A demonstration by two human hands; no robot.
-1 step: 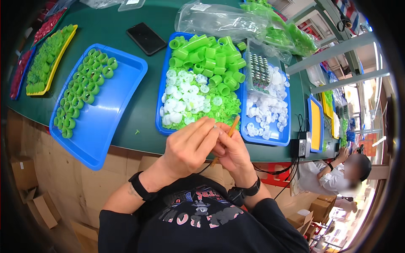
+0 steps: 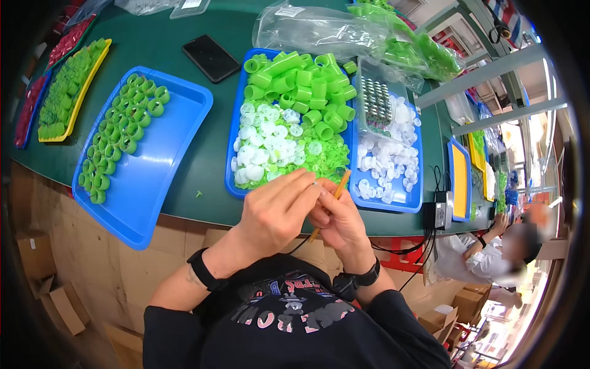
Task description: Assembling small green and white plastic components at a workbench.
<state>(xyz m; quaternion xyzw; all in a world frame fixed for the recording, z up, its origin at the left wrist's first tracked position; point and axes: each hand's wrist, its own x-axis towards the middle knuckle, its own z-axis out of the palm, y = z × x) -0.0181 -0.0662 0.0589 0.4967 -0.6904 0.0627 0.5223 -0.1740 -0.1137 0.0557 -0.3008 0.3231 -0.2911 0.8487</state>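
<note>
My two hands meet just in front of the tray of green parts. My left hand (image 2: 270,209) is closed in a pinch, with its fingertips against those of my right. A small greyish speck shows between the fingertips; what it is I cannot make out. In my right hand (image 2: 342,222) a thin yellowish-tan stick (image 2: 342,184) is gripped, slanting up past the thumb. Beyond the hands, a blue tray (image 2: 231,154) bears green plastic tubes (image 2: 313,86), white round discs (image 2: 264,144) and small bright-green pieces (image 2: 332,158).
Left stands a blue tray (image 2: 161,166) with rows of green rings (image 2: 117,132). A black phone (image 2: 211,58) lies behind. Right is a blue tray (image 2: 402,202) with white caps (image 2: 384,166) and a clear box (image 2: 376,104) of metallic parts. Another person (image 2: 473,255) sits at far right.
</note>
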